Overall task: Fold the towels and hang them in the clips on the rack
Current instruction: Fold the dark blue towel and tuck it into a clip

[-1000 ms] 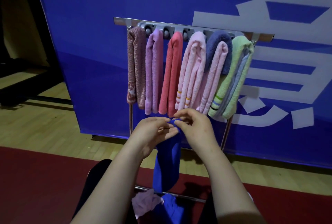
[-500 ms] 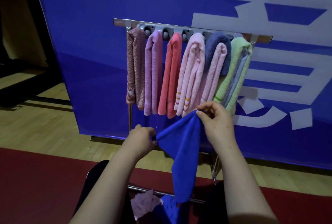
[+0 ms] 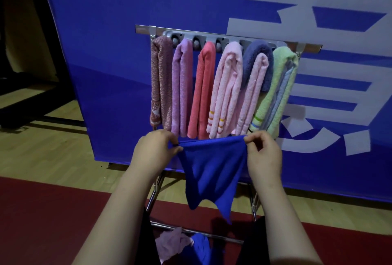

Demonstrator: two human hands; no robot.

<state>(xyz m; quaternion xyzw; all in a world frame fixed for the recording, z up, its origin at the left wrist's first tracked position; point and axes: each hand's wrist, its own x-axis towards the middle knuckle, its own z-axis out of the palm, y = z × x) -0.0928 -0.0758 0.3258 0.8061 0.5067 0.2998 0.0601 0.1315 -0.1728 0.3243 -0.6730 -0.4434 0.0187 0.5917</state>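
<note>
Spread wide now: the left hand point(image 3: 156, 148) and right hand point(image 3: 263, 150) have pulled apart, each pinching a top corner, blue towel point(image 3: 212, 169) stretched below the rack point(image 3: 233, 38), ready to fold.

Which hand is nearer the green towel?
Right. The right hand is just below the green towel; the left hand under the opposite end of the rack.

Your left grip point(image 3: 157, 148) and right grip point(image 3: 263, 152) each pinch a top corner of the blue towel point(image 3: 212, 171). Top edge taut, bottom hanging in points, just below the folded towels point(image 3: 229, 86) on the rack point(image 3: 231, 37). Loose cloths point(image 3: 171, 243) bunched by the bottom rail point(image 3: 212, 236).
</note>
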